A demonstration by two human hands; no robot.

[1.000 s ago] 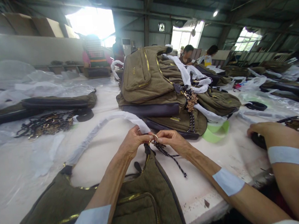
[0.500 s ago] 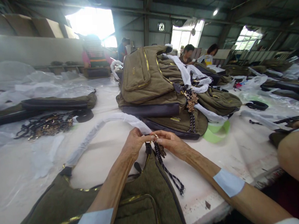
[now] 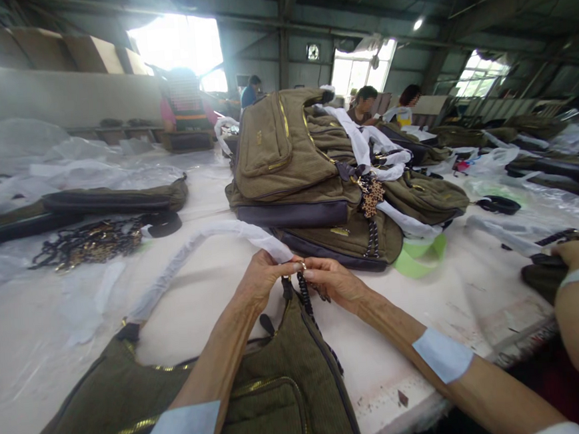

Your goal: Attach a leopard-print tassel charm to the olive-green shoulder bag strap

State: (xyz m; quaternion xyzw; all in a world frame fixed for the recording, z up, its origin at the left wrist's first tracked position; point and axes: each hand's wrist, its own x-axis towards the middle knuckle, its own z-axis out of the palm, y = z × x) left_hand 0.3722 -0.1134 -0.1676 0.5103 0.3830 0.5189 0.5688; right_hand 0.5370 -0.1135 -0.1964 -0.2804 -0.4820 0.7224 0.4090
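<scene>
The white table (image 3: 371, 364) fills the floor in front of us, and across the middle sits a big pile of olive bags (image 3: 284, 144). Nearer, right under the worker's forearms, lies one olive corduroy bag (image 3: 265, 419), its white-wrapped strap (image 3: 196, 241) arching back over the tabletop. Now the hands: left hand (image 3: 259, 283) and right hand (image 3: 337, 283) meet at the strap's right end, thumbs and forefingers pinched together on a small metal ring (image 3: 303, 265). Below it hangs the black cord (image 3: 304, 293) of a charm (half tucked under the right fingers, so don't ask me about its shape). The step in hand, I'd judge, is working that ring at the strap fitting. The next move calls for a steady left pinch and a fine turn from the right; whether the ring is open or closed, I can't tell.

And what's changed from half a second ago? The bag hasn't budged. The cord's tail, which trailed out onto the bare tabletop, now drops along the bag's side seam. Smallest of all, the ring: it stood up clearly between the fingertips, and now there's barely a glint.
</scene>
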